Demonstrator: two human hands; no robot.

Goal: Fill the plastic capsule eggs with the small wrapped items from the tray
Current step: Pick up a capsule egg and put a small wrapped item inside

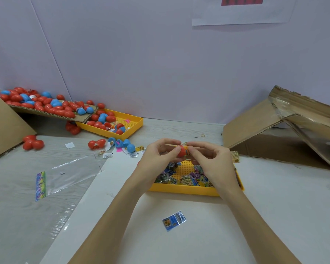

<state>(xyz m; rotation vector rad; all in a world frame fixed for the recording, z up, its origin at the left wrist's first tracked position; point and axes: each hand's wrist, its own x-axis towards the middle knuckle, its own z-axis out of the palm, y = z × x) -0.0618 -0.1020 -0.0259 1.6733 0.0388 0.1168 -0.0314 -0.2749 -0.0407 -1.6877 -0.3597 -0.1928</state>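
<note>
A red egg (183, 151) is gripped between the left hand (156, 159) and right hand (211, 161) above the tray (183, 189), a wrapped item being pushed in. Many wrapped items (191, 180) remain in that tray; many closed eggs (46, 105) are piled at far left, so the work is judged partly done.

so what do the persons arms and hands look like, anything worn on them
Both forearms are bare right to the bottom edge of the picture: no sleeves in view. The left hand and the right hand wear no gloves, and no rings, watch, bracelet or markings show on the sides facing the camera. The fingernails look short and unpainted, as far as can be seen.
</note>
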